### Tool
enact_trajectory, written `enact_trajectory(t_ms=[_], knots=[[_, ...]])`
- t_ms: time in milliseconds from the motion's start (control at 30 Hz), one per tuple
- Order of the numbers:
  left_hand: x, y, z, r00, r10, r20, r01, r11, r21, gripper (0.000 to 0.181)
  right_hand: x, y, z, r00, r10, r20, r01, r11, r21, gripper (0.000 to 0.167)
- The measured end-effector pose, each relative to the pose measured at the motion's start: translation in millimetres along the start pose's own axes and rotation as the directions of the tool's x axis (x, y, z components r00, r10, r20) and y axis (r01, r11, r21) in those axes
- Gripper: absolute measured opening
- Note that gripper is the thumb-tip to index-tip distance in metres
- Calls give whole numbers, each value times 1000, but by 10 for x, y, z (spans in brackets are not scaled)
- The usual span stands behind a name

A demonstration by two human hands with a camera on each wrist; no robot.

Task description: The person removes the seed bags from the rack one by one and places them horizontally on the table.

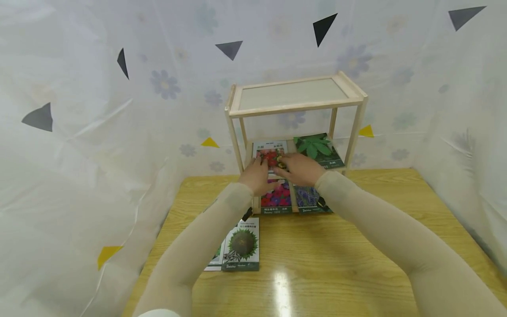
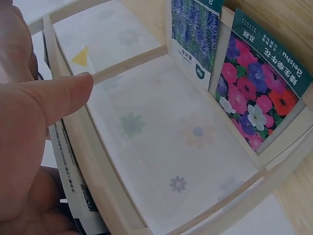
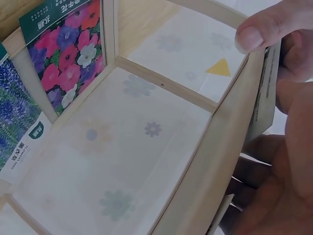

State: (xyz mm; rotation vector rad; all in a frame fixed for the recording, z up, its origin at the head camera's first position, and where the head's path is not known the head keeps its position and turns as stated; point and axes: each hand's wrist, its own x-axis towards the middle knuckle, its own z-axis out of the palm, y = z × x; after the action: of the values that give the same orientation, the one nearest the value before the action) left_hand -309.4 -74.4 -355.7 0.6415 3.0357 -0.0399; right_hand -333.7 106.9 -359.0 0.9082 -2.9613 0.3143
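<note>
A seed packet with red flowers [image 1: 270, 149] leans in the upper left place of a small wooden rack [image 1: 233, 132]. My left hand [image 1: 256, 177] rests its fingers on the packet's left side, with its thumb stretched to the right. From the right, my right hand [image 1: 303, 169] touches the same packet with extended fingers. The wrist views show both thumbs near a wooden rail [image 3: 215, 142], and the packet's printed back [image 2: 73, 171] behind it. Below stand a petunia packet [image 1: 276, 196] and a lavender packet [image 1: 306, 197]. A green-leaf packet [image 1: 314, 147] sits at upper right.
The rack stands on a wooden table [image 1: 317, 264] and has a flat top panel [image 1: 293, 93]. Left of the rack's front, a sunflower packet [image 1: 242, 244] lies on the table, overlapping another packet [image 1: 215, 260]. A flower-patterned curtain [image 1: 166, 114] hangs behind.
</note>
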Motion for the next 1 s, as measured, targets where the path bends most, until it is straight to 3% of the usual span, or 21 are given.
enact_trajectory(t_ms=[367, 567, 733, 1000], knots=[[-163, 13, 36, 998, 38, -58, -40, 999, -29, 99, -126, -58, -4, 999, -37, 3, 37, 998, -52, 66], [-244, 12, 86, 991, 55, -124, -66, 994, -87, 89, -230, -72, -28, 998, -56, 8, 56, 996, -63, 65], [-348, -22, 175, 967, 76, -245, -102, 990, -95, 77, -307, -108, -39, 999, -52, 13, 53, 997, -52, 67], [-527, -86, 311, 926, 48, -376, -104, 986, -130, 74, -389, -145, -44, 997, -82, 3, 82, 995, -62, 69]])
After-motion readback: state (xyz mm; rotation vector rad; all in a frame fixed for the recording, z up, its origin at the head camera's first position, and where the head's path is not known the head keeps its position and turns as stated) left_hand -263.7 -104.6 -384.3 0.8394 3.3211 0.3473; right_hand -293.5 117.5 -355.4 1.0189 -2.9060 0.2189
